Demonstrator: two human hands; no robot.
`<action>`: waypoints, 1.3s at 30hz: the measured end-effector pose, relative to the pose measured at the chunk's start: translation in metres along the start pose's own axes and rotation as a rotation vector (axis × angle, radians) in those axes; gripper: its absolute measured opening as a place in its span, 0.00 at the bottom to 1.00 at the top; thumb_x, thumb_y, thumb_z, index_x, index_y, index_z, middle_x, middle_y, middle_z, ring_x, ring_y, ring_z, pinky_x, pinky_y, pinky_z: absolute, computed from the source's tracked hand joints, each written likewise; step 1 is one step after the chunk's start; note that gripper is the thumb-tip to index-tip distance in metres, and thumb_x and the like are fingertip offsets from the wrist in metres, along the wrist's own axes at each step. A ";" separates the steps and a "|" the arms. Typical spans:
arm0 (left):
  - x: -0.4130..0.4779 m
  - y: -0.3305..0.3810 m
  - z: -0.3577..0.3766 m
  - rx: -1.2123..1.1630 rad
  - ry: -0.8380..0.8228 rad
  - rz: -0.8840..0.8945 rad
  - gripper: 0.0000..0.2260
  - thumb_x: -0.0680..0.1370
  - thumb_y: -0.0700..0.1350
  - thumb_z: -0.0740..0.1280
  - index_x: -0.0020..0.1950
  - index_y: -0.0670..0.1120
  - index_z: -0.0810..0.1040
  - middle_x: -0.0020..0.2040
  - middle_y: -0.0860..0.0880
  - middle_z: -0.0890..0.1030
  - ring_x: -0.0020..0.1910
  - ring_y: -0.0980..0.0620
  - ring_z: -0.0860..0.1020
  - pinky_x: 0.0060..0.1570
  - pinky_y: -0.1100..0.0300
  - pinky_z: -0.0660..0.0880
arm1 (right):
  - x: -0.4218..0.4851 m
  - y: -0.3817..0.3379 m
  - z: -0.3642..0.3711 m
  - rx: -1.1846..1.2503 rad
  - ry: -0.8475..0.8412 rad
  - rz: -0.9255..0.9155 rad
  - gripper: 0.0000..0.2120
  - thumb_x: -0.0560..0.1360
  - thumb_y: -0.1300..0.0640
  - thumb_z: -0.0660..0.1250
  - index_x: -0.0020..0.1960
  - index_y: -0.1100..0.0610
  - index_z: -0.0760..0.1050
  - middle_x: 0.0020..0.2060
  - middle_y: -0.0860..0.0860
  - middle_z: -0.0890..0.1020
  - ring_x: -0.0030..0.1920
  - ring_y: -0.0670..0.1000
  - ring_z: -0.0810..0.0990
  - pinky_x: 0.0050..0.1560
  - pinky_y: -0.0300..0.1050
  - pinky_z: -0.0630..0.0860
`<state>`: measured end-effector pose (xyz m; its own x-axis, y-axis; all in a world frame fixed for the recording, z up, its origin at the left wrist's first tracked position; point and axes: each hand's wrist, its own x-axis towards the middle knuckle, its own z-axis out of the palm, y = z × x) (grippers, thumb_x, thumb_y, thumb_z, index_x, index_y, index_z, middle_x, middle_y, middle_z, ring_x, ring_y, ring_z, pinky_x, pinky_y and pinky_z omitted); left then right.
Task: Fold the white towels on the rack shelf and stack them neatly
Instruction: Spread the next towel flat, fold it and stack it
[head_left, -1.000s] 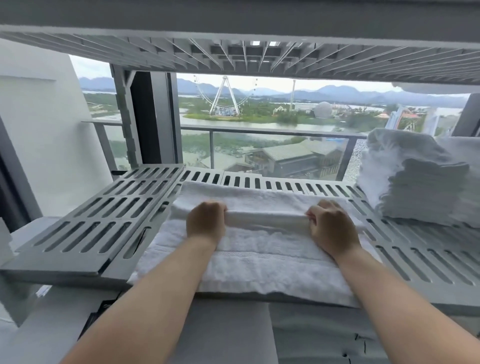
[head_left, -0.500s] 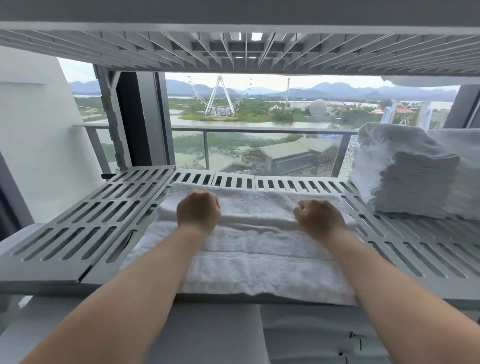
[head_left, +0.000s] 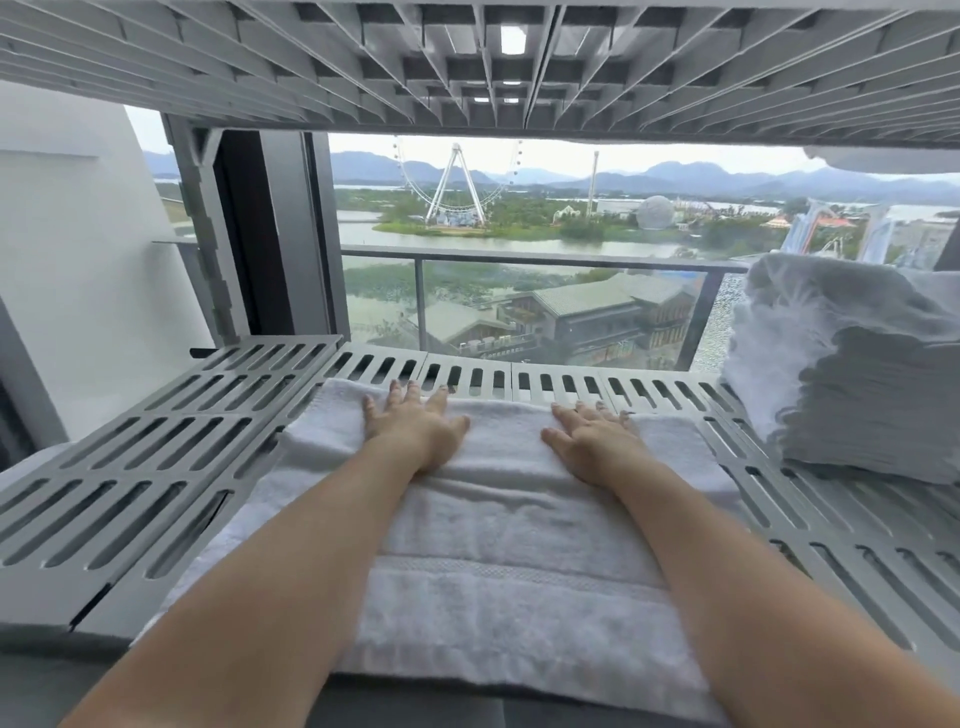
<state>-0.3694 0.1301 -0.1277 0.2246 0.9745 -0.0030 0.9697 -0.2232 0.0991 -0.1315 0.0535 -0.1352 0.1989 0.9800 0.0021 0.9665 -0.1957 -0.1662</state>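
A white towel (head_left: 498, 551) lies spread across the grey slotted rack shelf (head_left: 156, 457), its near edge hanging over the shelf front. A folded layer covers its far half. My left hand (head_left: 415, 426) lies flat on that layer with fingers straight and spread, pressing down near the far edge. My right hand (head_left: 592, 441) presses flat beside it, a little to the right. A stack of folded white towels (head_left: 852, 384) stands on the shelf at the right.
Another slotted shelf (head_left: 467, 57) hangs low overhead. A white wall (head_left: 67, 260) and a dark window frame (head_left: 254, 234) close off the left. Behind the shelf is a glass balcony railing (head_left: 545, 254).
Both hands held a fold of the towel in curled fingers and carried it away from me. Now they have let go and lie flat on the folded layer, farther back.
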 end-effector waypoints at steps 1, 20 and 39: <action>-0.002 -0.004 0.000 0.004 0.017 -0.008 0.33 0.79 0.70 0.43 0.81 0.59 0.43 0.83 0.47 0.43 0.81 0.43 0.40 0.76 0.37 0.36 | -0.001 0.000 0.000 -0.011 0.006 0.056 0.33 0.80 0.31 0.45 0.82 0.43 0.49 0.82 0.51 0.50 0.81 0.54 0.46 0.78 0.60 0.39; -0.194 -0.072 -0.016 -0.228 0.100 0.566 0.16 0.83 0.53 0.60 0.66 0.50 0.79 0.68 0.49 0.78 0.67 0.48 0.76 0.67 0.50 0.72 | -0.199 -0.081 0.015 0.061 0.550 -0.296 0.08 0.76 0.49 0.70 0.43 0.53 0.77 0.42 0.50 0.81 0.47 0.54 0.80 0.47 0.47 0.76; -0.257 -0.087 -0.024 0.098 0.314 0.655 0.12 0.83 0.51 0.64 0.63 0.58 0.83 0.62 0.56 0.82 0.59 0.51 0.81 0.52 0.52 0.80 | -0.285 -0.053 0.039 0.083 0.667 -0.271 0.06 0.77 0.59 0.71 0.53 0.55 0.83 0.47 0.51 0.82 0.51 0.57 0.80 0.53 0.53 0.77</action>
<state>-0.5138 -0.0998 -0.1118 0.7377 0.5981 0.3134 0.6531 -0.7498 -0.1064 -0.2458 -0.2142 -0.1650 0.0368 0.7585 0.6507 0.9856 0.0799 -0.1488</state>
